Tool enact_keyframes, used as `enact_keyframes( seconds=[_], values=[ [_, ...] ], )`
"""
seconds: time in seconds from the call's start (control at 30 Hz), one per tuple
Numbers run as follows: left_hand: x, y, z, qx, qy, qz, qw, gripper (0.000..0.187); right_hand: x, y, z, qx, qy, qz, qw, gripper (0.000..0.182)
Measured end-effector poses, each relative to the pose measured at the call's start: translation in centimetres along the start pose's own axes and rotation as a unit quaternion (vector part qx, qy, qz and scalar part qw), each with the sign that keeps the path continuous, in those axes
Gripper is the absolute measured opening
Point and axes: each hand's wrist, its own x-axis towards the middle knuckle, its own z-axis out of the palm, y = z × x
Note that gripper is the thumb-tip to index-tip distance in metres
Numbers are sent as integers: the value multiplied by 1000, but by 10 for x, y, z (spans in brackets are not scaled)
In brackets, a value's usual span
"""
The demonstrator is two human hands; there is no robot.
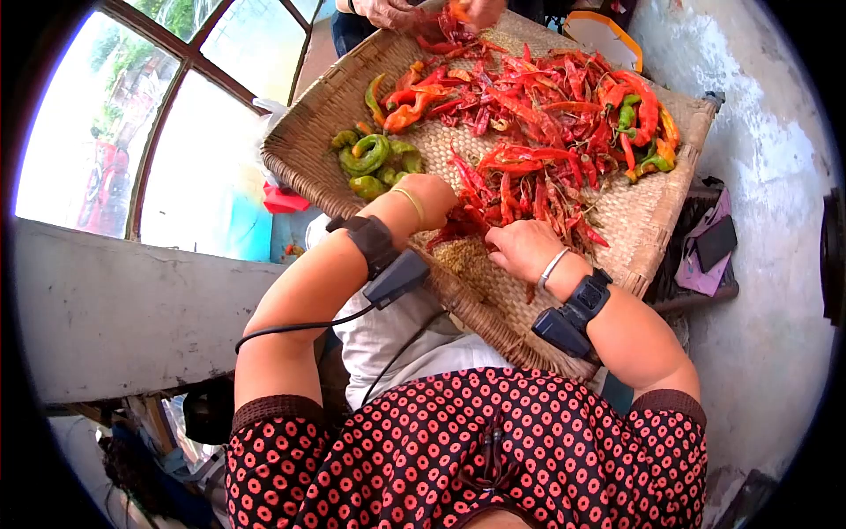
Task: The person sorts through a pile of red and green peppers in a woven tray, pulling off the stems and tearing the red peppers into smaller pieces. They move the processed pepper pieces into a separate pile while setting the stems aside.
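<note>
A wide woven basket (652,212) slopes in front of me, holding a heap of red chili peppers (538,115). My left hand (426,201) is over the near left of the heap, beside a small group of green peppers (374,157); its fingers are hidden under it. At the near edge of the red peppers, my right hand (527,249) touches the pile with its fingers curled inward, and what they hold, if anything, is hidden. Orange-red peppers (414,104) lie beyond the green ones. More green and orange peppers (650,159) rest at the right side.
Another person's hands (397,12) are over the basket's far edge, at some red peppers. A window (211,97) and a low wall (132,309) are on the left. At right, a dark crate (701,286) holds a purple item (708,251). A cable (300,328) hangs from my left wrist.
</note>
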Motion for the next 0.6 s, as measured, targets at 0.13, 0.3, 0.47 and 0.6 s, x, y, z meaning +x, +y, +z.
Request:
enact_keyframes(
  seconds=[0.13,0.3,0.47,0.6],
  values=[
    [-3,-23,-31,-10,3,52,999,19,0,3,0,6,15,-23,1000,21],
    [-9,-53,-76,-266,324,-91,903,27,1,1,-1,-10,-29,-14,999,21],
    [8,-39,-47,-151,149,-44,976,28,0,0,-5,13,-16,-6,1000,21],
    [8,-9,-20,-32,45,-100,993,24,1,0,-6,-7,-27,-17,999,21]
  ],
)
